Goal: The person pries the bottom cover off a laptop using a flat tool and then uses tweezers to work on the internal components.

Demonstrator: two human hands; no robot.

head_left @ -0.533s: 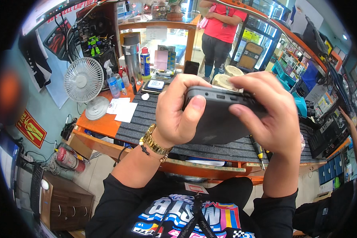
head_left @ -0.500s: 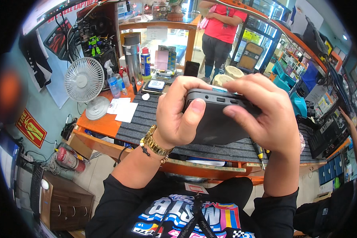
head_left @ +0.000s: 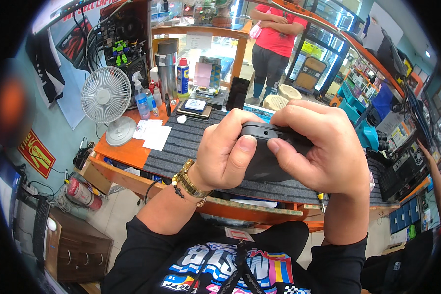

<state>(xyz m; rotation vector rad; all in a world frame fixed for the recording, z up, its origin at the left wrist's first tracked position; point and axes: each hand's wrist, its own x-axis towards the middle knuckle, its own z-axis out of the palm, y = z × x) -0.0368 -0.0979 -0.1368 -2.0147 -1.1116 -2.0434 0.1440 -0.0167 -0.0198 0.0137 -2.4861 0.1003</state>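
A dark grey laptop is held edge-on above the desk mat, its side with a small round socket toward me. My left hand is closed round its left corner, thumb on the side. My right hand grips the same side from the right, fingers curled over the top edge and thumb beside the socket, close to my left thumb. Much of the laptop is hidden by both hands. A dark phone stands beyond them, and a screwdriver lies below my right hand.
Ribbed grey mat on an orange desk, papers, white fan, bottles, spray can, teal microscope, computer case. A person in red stands beyond the desk; another person's arm shows at far right.
Both hands and the laptop have dropped slightly. My right hand has shifted left along the laptop's side, bringing its thumb nearer the left one and covering ports that showed before.
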